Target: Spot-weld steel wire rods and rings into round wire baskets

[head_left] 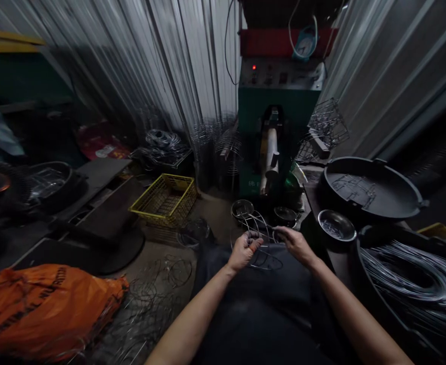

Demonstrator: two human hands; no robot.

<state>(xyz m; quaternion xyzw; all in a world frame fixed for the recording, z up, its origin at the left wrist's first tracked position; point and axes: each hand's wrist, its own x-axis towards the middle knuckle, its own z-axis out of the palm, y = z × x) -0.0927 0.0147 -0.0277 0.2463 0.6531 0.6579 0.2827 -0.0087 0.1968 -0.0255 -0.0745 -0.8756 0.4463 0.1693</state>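
Observation:
In the head view, my left hand (244,251) is closed around a round wire frame (261,265) made of thin curved metal rods. The frame stands above the dark cloth (257,309) over my lap. My right hand (294,244) is closed at the frame's right side, its fingers around a thin grey rod-like tool (265,224) that slants up and left across the frame. Its exact kind is too blurred to tell. Beyond my hands are two small round pans, one on the left (242,203) and one on the right (285,211).
A green machine (251,137) with a lit red lamp stands ahead. On the right are a large black pan (394,203), a bowl of small metal pieces (337,225) and a tub of wire (428,274). Leftward are a yellow basket (164,215), an orange sack (51,304) and loose wire rings (179,271).

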